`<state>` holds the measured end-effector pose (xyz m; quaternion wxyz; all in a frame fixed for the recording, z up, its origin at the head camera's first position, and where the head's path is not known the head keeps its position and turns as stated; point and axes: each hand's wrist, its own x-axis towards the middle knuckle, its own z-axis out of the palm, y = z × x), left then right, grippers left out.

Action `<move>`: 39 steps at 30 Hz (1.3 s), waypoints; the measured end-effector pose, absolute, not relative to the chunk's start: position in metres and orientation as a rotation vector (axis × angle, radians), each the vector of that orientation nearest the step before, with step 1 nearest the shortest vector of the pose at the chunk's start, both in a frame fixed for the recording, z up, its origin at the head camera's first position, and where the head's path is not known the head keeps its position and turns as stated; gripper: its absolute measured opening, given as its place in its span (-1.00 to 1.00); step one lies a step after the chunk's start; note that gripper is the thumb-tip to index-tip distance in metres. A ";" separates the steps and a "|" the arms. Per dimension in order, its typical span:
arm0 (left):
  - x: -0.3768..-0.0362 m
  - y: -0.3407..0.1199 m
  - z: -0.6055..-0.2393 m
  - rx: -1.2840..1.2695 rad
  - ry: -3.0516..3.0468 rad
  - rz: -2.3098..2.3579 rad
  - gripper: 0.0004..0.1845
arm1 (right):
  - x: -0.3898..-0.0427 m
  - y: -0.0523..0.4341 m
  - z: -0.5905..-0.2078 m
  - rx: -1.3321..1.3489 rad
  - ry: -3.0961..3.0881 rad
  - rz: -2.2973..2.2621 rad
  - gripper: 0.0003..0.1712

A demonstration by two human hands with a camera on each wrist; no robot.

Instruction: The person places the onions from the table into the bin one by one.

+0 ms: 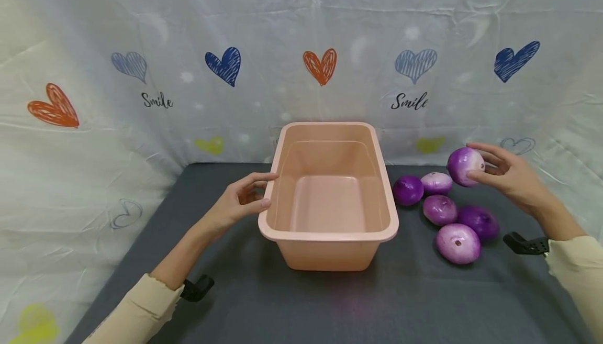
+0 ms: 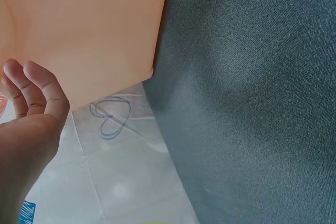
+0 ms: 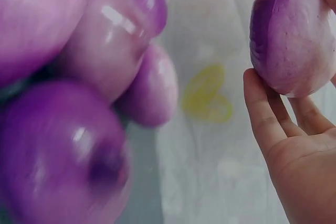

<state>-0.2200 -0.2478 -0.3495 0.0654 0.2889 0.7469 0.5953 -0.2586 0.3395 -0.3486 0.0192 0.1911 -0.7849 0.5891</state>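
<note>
A pink plastic basin [image 1: 330, 236] stands upright on the dark table, with nothing inside it. At its left rim, my left hand [image 1: 240, 197] holds on with the thumb and index fingertip at the edge; the other fingers curl below the lip. In the left wrist view those curled fingers [image 2: 44, 90] lie against the basin's outer wall [image 2: 105, 30]. My right hand [image 1: 506, 176] grips a purple-and-white onion [image 1: 464, 166] between thumb and fingers, raised above the other onions. The right wrist view shows this onion [image 3: 294, 35] resting on the fingertips [image 3: 254, 85].
Several more purple onions lie bunched right of the basin, among them a pale one [image 1: 458, 243] in front and a dark one [image 1: 408, 190] close to the basin's wall. Behind the table [image 1: 264, 307] hangs a white curtain [image 1: 264, 103] printed with hearts.
</note>
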 end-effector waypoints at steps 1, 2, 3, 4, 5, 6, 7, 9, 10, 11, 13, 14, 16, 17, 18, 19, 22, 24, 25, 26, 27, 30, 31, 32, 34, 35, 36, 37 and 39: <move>-0.220 -0.248 -0.350 0.875 2.254 1.795 -0.41 | -0.259 0.336 -0.347 0.610 -2.414 1.865 -0.29; -0.220 -0.248 -0.350 0.872 2.255 1.795 -0.41 | -0.260 0.332 -0.345 0.628 -2.398 1.893 -0.29; -0.219 -0.248 -0.350 0.867 2.258 1.795 -0.41 | -0.261 0.328 -0.343 0.641 -2.386 1.911 -0.29; -0.219 -0.248 -0.350 0.857 2.262 1.797 -0.41 | -0.261 0.324 -0.340 0.653 -2.375 1.925 -0.30; -0.219 -0.248 -0.350 0.845 2.268 1.796 -0.41 | -0.262 0.321 -0.338 0.669 -2.368 1.929 -0.30; -0.219 -0.248 -0.350 0.834 2.274 1.797 -0.41 | -0.263 0.317 -0.336 0.685 -2.364 1.929 -0.30; -0.219 -0.248 -0.350 0.820 2.281 1.796 -0.41 | -0.264 0.313 -0.334 0.700 -2.362 1.922 -0.31; -0.219 -0.248 -0.349 0.792 2.294 1.793 -0.41 | -0.266 0.306 -0.330 0.727 -2.363 1.899 -0.31; -0.219 -0.248 -0.348 0.782 2.299 1.789 -0.41 | -0.267 0.302 -0.328 0.742 -2.363 1.890 -0.31; -0.219 -0.248 -0.348 0.773 2.304 1.784 -0.41 | -0.268 0.299 -0.326 0.755 -2.360 1.885 -0.31; -0.219 -0.248 -0.347 0.762 2.316 1.770 -0.42 | -0.269 0.292 -0.323 0.778 -2.349 1.876 -0.31; -0.219 -0.248 -0.347 0.760 2.323 1.764 -0.42 | -0.270 0.289 -0.322 0.793 -2.332 1.892 -0.31; -0.220 -0.248 -0.346 0.763 2.330 1.759 -0.43 | -0.272 0.283 -0.319 0.816 -2.314 1.895 -0.31; -0.220 -0.248 -0.346 0.768 2.333 1.759 -0.43 | -0.272 0.280 -0.318 0.829 -2.297 1.910 -0.31; -0.221 -0.248 -0.346 0.776 2.335 1.759 -0.44 | -0.273 0.277 -0.316 0.843 -2.287 1.915 -0.31; -0.221 -0.248 -0.346 0.783 2.334 1.760 -0.44 | -0.274 0.274 -0.315 0.854 -2.278 1.925 -0.31; -0.222 -0.248 -0.345 0.800 2.328 1.765 -0.45 | -0.275 0.265 -0.309 0.883 -2.268 1.933 -0.30; -0.223 -0.248 -0.344 0.803 2.331 1.766 -0.47 | -0.276 0.259 -0.304 0.898 -2.269 1.935 -0.30; -0.224 -0.249 -0.343 0.800 2.331 1.768 -0.48 | -0.277 0.256 -0.303 0.906 -2.268 1.944 -0.30; -0.224 -0.249 -0.343 0.799 2.333 1.770 -0.49 | -0.278 0.252 -0.301 0.918 -2.265 1.949 -0.31; -0.225 -0.249 -0.343 0.797 2.334 1.775 -0.50 | -0.280 0.249 -0.299 0.926 -2.271 1.940 -0.31; -0.227 -0.249 -0.345 0.805 2.327 1.788 -0.52 | -0.284 0.239 -0.296 0.957 -2.277 1.929 -0.30; -0.227 -0.249 -0.345 0.810 2.321 1.795 -0.52 | -0.285 0.236 -0.295 0.973 -2.272 1.932 -0.30; -0.228 -0.249 -0.346 0.816 2.318 1.802 -0.52 | -0.287 0.233 -0.294 0.998 -2.259 1.938 -0.30; -0.228 -0.248 -0.348 0.825 2.314 1.812 -0.53 | -0.290 0.227 -0.293 1.041 -2.237 1.943 -0.29; -0.229 -0.248 -0.349 0.826 2.313 1.817 -0.53 | -0.291 0.224 -0.292 1.069 -2.216 1.961 -0.29; -0.229 -0.248 -0.349 0.826 2.312 1.819 -0.53 | -0.292 0.221 -0.291 1.094 -2.193 1.979 -0.29; -0.229 -0.248 -0.350 0.829 2.312 1.821 -0.53 | -0.293 0.218 -0.290 1.118 -2.170 1.995 -0.28; -0.230 -0.247 -0.351 0.829 2.309 1.824 -0.52 | -0.295 0.213 -0.288 1.139 -2.153 1.996 -0.27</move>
